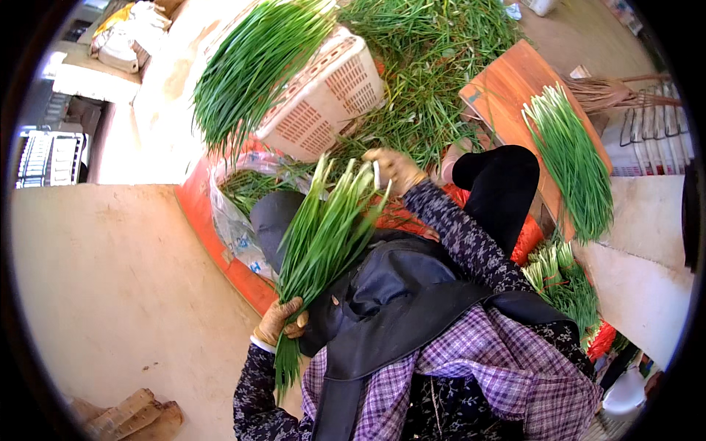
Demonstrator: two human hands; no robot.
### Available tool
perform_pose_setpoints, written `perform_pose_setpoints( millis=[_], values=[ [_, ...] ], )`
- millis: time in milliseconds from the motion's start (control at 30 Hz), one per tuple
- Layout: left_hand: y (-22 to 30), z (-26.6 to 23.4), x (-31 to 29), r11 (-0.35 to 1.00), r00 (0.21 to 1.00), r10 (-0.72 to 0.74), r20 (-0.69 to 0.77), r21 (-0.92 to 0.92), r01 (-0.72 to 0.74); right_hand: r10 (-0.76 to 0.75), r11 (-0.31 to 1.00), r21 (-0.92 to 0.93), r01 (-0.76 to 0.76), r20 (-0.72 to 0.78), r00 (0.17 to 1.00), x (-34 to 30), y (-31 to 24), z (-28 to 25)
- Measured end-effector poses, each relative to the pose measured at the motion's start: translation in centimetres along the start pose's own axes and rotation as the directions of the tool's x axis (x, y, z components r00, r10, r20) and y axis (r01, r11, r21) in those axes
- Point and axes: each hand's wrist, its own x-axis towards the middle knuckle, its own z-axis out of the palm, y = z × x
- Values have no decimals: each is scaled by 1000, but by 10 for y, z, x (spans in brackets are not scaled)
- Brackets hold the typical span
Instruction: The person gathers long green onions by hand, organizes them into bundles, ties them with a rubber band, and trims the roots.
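My left hand (283, 320), in a tan glove, is closed around the leafy lower part of a bunch of garlic chives (316, 235). The bunch slants over my lap, its pale stem ends fanned out at the top and its leaf tips hanging below my fist. Just right of those pale ends is my right hand (397, 171), also gloved, with its fingers curled. A small white strip shows at its fingertips; whether it is a stem or a tool, I cannot tell. A dark apron (397, 279) covers my lap beneath the chives.
A large chive bundle (257, 66) lies across a white plastic basket (323, 99). Loose leaves (434, 73) heap behind it. Another bundle (573, 162) rests on a wooden board (515, 88) at right, with tied bunches (562, 283) below. A clear bag (232, 209) holds trimmings.
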Motion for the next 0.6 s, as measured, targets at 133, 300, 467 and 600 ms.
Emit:
perform_pose_setpoints(
  millis=[133, 300, 467, 600],
  values=[
    [-22, -9, -15, 997, 999, 41, 5, -67, -41, -16, 948, 314, 40, -79, 997, 16, -53, -107],
    [-61, -40, -24, 970, 998, 38, 49, -242, -25, -16, 943, -334, 1, -44, 999, -9, -48, 46],
    [-51, -19, -25, 983, 999, 33, -15, -181, -36, -89, -170, -889, 426, 444, 892, 2, 45, 76],
    [-45, -10, -21, 987, 998, 60, -15, -146, -62, -343, -352, -883, 310, 430, 835, 38, 19, -1]
  ],
)
